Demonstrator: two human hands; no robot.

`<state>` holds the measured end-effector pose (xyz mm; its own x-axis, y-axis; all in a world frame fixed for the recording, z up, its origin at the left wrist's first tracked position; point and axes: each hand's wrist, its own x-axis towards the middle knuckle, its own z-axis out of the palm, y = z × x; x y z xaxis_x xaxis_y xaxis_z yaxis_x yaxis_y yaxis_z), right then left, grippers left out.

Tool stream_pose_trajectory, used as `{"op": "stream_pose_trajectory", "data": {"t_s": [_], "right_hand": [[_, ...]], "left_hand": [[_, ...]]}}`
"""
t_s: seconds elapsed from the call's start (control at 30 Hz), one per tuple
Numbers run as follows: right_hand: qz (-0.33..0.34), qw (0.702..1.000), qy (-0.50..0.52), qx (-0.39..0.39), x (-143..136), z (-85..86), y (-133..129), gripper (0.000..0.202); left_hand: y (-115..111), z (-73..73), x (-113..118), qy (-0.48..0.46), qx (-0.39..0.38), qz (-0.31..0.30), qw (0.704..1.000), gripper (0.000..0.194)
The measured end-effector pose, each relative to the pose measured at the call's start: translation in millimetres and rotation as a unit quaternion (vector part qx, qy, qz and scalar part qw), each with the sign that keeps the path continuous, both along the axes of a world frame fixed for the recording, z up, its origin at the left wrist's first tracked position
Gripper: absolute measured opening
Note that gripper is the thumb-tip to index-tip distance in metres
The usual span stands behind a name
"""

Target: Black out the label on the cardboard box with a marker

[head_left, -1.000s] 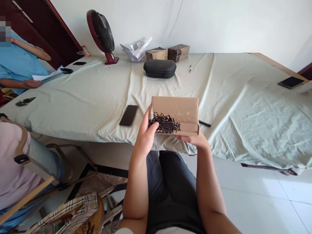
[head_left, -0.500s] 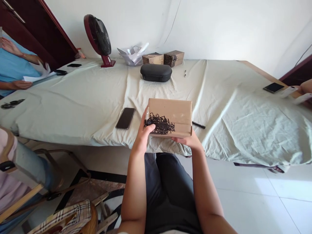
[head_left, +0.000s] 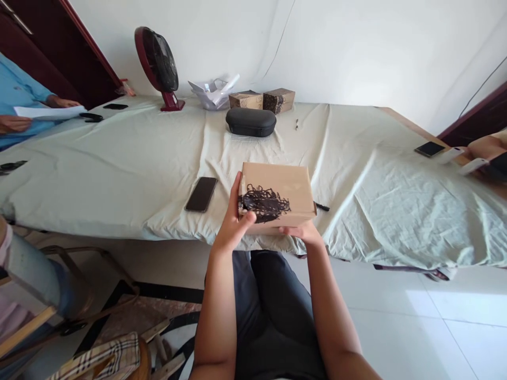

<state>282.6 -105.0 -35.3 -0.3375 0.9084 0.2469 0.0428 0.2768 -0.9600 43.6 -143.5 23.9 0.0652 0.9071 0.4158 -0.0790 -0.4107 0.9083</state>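
Observation:
A brown cardboard box (head_left: 277,182) with black scribble on its left part is held between my two hands over the table's front edge. My left hand (head_left: 233,219) grips its left side, the thumb on the near left corner and the fingers along the side. My right hand (head_left: 303,232) supports it from below at the near right corner; some of its fingers are hidden under the box. A dark phone (head_left: 201,194) lies left of the box. Just to the right, a black pen (head_left: 322,207) is partly hidden behind it.
The cloth-covered table (head_left: 356,153) bears a black case (head_left: 251,122), two small boxes (head_left: 279,100), a plastic bag (head_left: 214,95), a red fan (head_left: 158,63) and a tablet (head_left: 430,149). A person in blue (head_left: 24,79) holds papers at the left; another person's hand is at the right edge.
The box has tilted, so more of its near side shows, and my left thumb sits nearer its front corner. The person in blue has lowered a hand to the papers. The view has shifted slightly.

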Motion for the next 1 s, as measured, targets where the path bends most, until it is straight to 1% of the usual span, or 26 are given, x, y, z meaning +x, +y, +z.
{"op": "stream_pose_trajectory", "data": {"t_s": [0.03,0.07,0.1,0.17,0.2,0.23,0.27,0.3,0.33,0.37,0.4,0.43,0.47,0.5,0.53,0.6,0.7,0.87,0.93,1.0], "right_hand": [[0.011,1.000,0.008,-0.016,1,-2.3,-1,0.085],[0.022,0.999,0.018,-0.032,3,-4.6,-1,0.088],[0.032,0.998,0.033,-0.040,6,-6.4,-1,0.093],[0.030,0.997,0.072,-0.028,14,-7.4,5,0.106],[0.011,0.997,0.077,-0.010,18,-6.5,11,0.108],[-0.025,0.998,0.060,0.012,23,-5.1,18,0.105],[-0.077,0.996,0.004,0.034,27,-3.7,26,0.097],[-0.146,0.984,-0.093,0.051,31,-2.5,34,0.089],[-0.208,0.953,-0.212,0.060,34,-2.0,43,0.084],[-0.246,0.910,-0.328,0.061,36,-2.1,50,0.075],[-0.266,0.863,-0.426,0.059,36,-2.9,56,0.065],[-0.267,0.822,-0.500,0.056,36,-3.9,61,0.055],[-0.256,0.793,-0.549,0.057,35,-5.0,64,0.048],[-0.241,0.777,-0.579,0.061,33,-5.8,65,0.044],[-0.228,0.768,-0.595,0.065,31,-6.0,66,0.042],[-0.209,0.763,-0.608,0.067,28,-4.7,65,0.042],[-0.196,0.766,-0.610,0.051,24,0.8,64,0.042],[-0.188,0.763,-0.618,0.011,19,15.9,63,0.045],[-0.183,0.750,-0.635,-0.011,20,22.9,60,0.051],[-0.164,0.740,-0.652,-0.028,24,28.4,53,0.067]], "left_hand": [[3,-5.4,-3,0.028,0.013,-0.026,0.999,0.115],[6,-11.1,-6,0.056,0.021,-0.038,0.998,0.126],[9,-16.7,-9,0.077,0.023,-0.035,0.996,0.133],[15,-27.3,-13,0.081,0.019,0.005,0.997,0.135],[18,-31.8,-15,0.067,0.014,0.026,0.997,0.132],[20,-35.6,-16,0.050,0.009,0.042,0.998,0.129],[23,-38.7,-17,0.032,0.005,0.054,0.998,0.125],[25,-41.1,-18,0.015,0.002,0.062,0.998,0.123],[27,-42.8,-18,0.000,-0.001,0.066,0.998,0.120],[28,-44.0,-18,-0.012,-0.004,0.067,0.998,0.118],[30,-44.9,-18,-0.020,-0.005,0.067,0.998,0.117],[31,-45.6,-18,-0.026,-0.006,0.067,0.997,0.116],[31,-46.2,-18,-0.029,-0.006,0.067,0.997,0.115],[32,-46.7,-18,-0.030,-0.005,0.067,0.997,0.114],[32,-47.2,-18,-0.031,-0.003,0.068,0.997,0.114],[33,-47.8,-17,-0.032,-0.001,0.072,0.997,0.115],[33,-47.1,-16,-0.035,-0.010,0.079,0.996,0.115],[32,-44.7,-15,-0.050,-0.018,0.083,0.995,0.116],[32,-44.0,-14,-0.047,-0.027,0.091,0.994,0.116],[30,-42.5,-13,-0.036,-0.040,0.097,0.994,0.115]]}}
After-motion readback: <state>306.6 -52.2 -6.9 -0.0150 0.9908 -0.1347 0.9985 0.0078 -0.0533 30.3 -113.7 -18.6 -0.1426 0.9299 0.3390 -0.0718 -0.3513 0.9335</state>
